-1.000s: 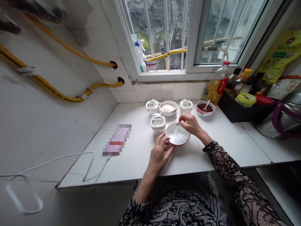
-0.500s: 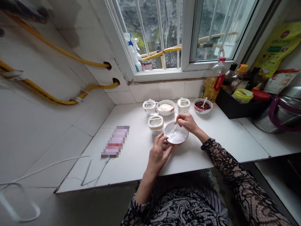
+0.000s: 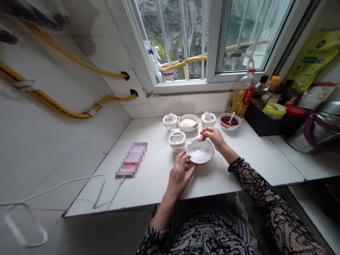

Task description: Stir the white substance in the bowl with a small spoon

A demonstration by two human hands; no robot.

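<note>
My left hand (image 3: 179, 173) holds the left side of a bowl (image 3: 206, 145), with its fingers on the rim and its thumb lower on the wall. White, powdery-looking contents (image 3: 199, 155) lie in this bowl. Pinched in my right hand (image 3: 213, 137) is a small white plastic spoon (image 3: 195, 139). The spoon's tip is over the bowl's far left rim, beside a square lidded jar (image 3: 177, 141). Whether the spoon carries anything is too small to tell.
Behind stand two more jars (image 3: 170, 120) (image 3: 208, 119), a bowl of pale contents (image 3: 189, 129) and a bowl of dark red beans (image 3: 230, 126) with a spoon. An oil bottle (image 3: 240, 95) and a black condiment box (image 3: 259, 120) are right. Leftward lies a blurred phone-like object (image 3: 132, 159) with a cable.
The spoon has come up out of the white contents and moved left to the bowl's far rim by the jar. My left hand keeps its hold on the bowl.
</note>
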